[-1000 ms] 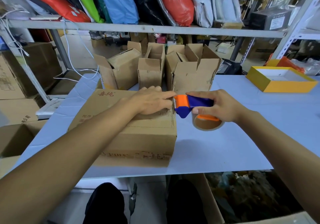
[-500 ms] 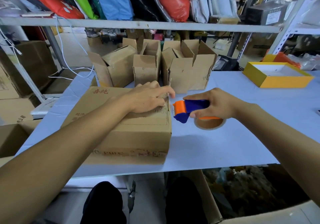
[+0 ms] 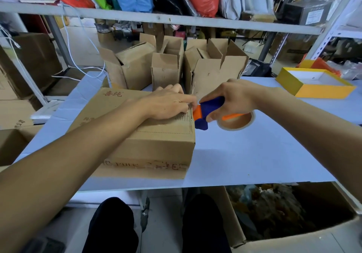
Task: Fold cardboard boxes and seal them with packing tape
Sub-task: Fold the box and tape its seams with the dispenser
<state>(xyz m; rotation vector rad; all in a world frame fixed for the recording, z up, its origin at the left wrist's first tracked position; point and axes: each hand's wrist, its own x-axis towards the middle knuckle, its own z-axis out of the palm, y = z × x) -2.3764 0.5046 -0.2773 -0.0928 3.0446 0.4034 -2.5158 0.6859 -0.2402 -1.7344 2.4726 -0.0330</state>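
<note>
Pressing flat on the closed cardboard box (image 3: 137, 135), the left hand (image 3: 168, 104) lies with straight fingers at the top's right edge. That one closed box sits at the table's (image 3: 254, 155) near left, long axis running left to right. Three open boxes (image 3: 168, 66) stand behind it, flaps up. The right hand (image 3: 233, 98) grips one tape dispenser (image 3: 207, 113), its orange nose pointing left, touching the box's right edge.
</note>
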